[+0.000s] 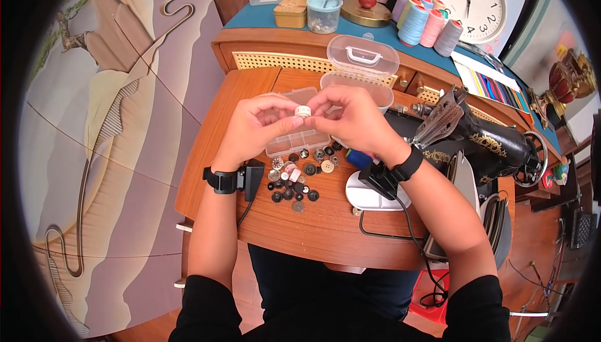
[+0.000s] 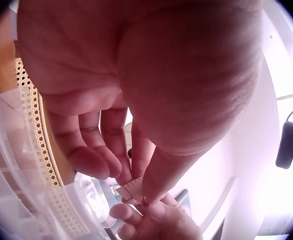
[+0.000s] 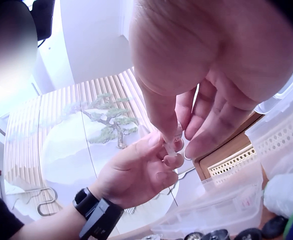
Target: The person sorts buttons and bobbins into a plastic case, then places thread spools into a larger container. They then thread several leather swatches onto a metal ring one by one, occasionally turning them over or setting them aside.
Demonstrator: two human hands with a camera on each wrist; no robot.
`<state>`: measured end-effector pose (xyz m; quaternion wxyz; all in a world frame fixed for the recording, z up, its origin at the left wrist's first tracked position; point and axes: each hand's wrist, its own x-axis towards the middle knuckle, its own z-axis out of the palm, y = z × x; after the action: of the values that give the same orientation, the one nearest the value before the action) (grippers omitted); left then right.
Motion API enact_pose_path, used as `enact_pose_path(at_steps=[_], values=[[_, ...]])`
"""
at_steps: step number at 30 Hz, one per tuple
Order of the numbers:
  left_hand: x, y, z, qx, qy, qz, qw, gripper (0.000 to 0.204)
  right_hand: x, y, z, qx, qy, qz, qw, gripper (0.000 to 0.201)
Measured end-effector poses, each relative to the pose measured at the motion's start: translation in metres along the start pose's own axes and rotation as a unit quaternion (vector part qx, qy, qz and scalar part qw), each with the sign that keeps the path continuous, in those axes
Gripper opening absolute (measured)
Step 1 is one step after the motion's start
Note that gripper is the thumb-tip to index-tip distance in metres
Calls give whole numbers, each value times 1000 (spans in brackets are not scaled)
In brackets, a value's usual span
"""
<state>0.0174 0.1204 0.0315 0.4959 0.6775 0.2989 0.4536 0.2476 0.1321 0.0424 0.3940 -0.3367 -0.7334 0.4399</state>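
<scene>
Black wristband at left, then the left hand, thumb and fingers pinching a small white, tick-marked roll of tape above the clear plastic compartment box. Roll sits directly between both grips, neither hand nearer; long axis unclear. Right hand, opposite, pinches the roll's other side.

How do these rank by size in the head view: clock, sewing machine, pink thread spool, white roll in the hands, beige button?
1. Sewing machine
2. Clock
3. Pink thread spool
4. White roll and beige button: too alike to rank
</scene>
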Motion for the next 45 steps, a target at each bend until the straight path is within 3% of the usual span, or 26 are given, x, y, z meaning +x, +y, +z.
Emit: enact_pose_path(at_steps=[1, 2, 5, 13, 20, 25, 45], values=[[-1, 0, 0, 4, 9, -32, 999, 22, 0, 0, -1, -78, 7, -17, 997, 21], [-1, 0, 0, 8, 17, -65, 998, 21, 0, 0, 0, -77, 7, -17, 997, 21], [-1, -3, -1, 21, 16, -65, 998, 20, 2, 0, 4, -39, 47, -74, 995, 22], [1, 2, 5, -1, 20, -53, 998, 18, 0, -3, 6, 17, 23, -14, 999, 19], [0, -5, -1, 9, 34, -44, 998, 19, 1, 1, 4, 43, 16, -14, 999, 15], [1, -4, 2, 3, 45, -31, 998, 18, -1, -1, 4, 59, 1, 41, 997, 11], [3, -3, 6, 36, 54, -37, 997, 23, -2, -6, 8, 24, 28, 32, 999, 14]])
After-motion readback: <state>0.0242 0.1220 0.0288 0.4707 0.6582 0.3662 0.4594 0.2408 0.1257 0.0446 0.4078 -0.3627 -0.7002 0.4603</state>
